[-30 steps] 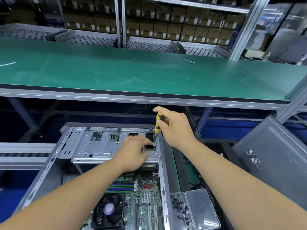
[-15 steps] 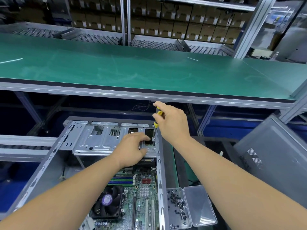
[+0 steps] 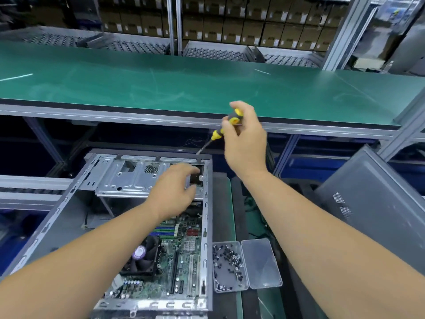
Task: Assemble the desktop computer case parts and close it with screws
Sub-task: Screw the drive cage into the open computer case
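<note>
The case [image 3: 57, 217] lies open below the green bench, stamped steel bracket [image 3: 128, 178] at its far end. Left hand [image 3: 174, 192] has drawn back off it, fingers loosely spread; right hand [image 3: 243, 137] has lifted the yellow-and-black screwdriver [image 3: 226, 125] clear, fingers wrapped round the handle: that screw looks done. Clear plastic screw box [image 3: 230, 265] right of the case

Beyond the fingers we see a long green surface [image 3: 161, 84], and behind it shelves with brown cardboard boxes [image 3: 230, 26].

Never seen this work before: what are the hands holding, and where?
The right hand grips a screwdriver by its yellow-black handle. The left hand holds nothing visible.
</note>
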